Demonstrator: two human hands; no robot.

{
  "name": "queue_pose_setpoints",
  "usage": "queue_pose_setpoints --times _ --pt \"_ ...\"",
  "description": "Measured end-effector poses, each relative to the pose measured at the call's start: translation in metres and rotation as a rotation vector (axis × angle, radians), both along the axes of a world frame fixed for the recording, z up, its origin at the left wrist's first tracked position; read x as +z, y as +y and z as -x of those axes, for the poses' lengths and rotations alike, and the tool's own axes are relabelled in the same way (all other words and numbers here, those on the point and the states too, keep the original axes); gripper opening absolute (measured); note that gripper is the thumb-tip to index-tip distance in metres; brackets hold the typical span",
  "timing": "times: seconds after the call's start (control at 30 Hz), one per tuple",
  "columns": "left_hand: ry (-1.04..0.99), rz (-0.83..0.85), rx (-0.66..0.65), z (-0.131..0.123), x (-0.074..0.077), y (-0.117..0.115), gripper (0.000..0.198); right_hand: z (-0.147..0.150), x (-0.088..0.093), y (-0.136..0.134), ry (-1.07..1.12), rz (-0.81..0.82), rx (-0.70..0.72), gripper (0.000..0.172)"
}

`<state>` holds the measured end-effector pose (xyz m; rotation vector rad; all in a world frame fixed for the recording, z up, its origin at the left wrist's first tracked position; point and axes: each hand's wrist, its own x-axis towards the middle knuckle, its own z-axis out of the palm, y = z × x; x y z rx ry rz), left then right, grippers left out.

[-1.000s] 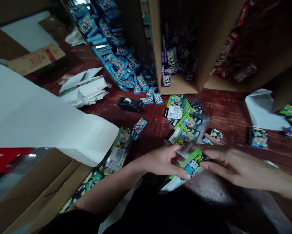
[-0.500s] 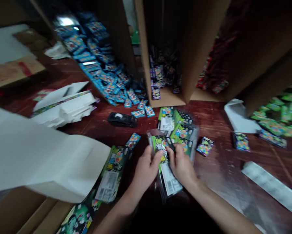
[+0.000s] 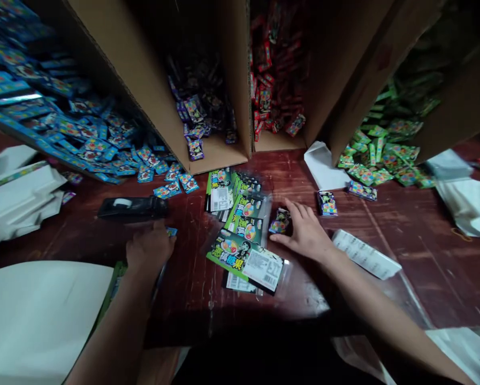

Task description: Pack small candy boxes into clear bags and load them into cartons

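Head view | left hand (image 3: pixel 150 248): palm down over blue packet (image 3: pixel 172 231), back from the near edge of worktop (image 3: pixel 185 283); finger closure cannot be told | right hand (image 3: pixel 306 230): thumb and fingers parted around purple packet (image 3: pixel 280 221), contact unclear | printed bags (image 3: pixel 227 251): overlapping between hands, nearest ones toward worktop's near edge.

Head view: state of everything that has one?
Left grip: by blue packet, hold unclear
Right grip: around purple packet, hold unclear
Printed bags: lying overlapped, fill unclear
Middle cartons: open in front, part-filled
Blue heap: loose, some spilled out front
Green heap: loose
Black object: lying down
White strip: lying flat
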<state>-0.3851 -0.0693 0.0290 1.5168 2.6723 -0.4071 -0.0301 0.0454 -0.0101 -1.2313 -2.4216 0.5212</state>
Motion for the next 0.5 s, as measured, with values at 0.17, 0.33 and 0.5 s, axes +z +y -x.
queue_pose_setpoints --times 0.17,0.33,0.5 --pt "-0.110 -0.399 -0.548 -0.076 0.030 0.030 0.046 -0.041 -0.038 -0.003 0.107 0.011 -0.007 0.091" --pt "-0.496 -0.167 -1.376 -0.180 0.019 0.067 0.044 -0.094 -0.046 -0.022 0.147 -0.002 -0.084 0.098" --pt "-0.662 -0.122 -1.186 -0.203 -0.010 0.101 0.073 -0.150 -0.036 -0.029 0.082 0.073 -0.050 0.097"
